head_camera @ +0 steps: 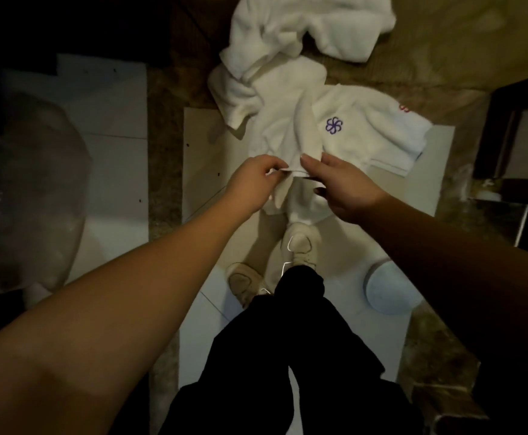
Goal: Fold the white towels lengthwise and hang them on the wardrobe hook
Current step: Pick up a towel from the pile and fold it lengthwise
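Observation:
A white towel [290,133] hangs in front of me, its upper edge held between both hands and its lower part drooping toward my shoes. My left hand [254,178] pinches the edge on the left. My right hand [341,183] grips the same edge on the right, thumb on top. Another white towel with a purple flower emblem [369,127] lies on the floor just beyond my hands. A crumpled white towel pile [306,29] lies farther away at the top. No wardrobe hook is in sight.
White boards [200,171] cover the floor under my feet. A clear plastic bag [27,189] bulges at the left. A pale round object [388,287] sits at the lower right. A dark furniture frame [507,136] stands at the right edge.

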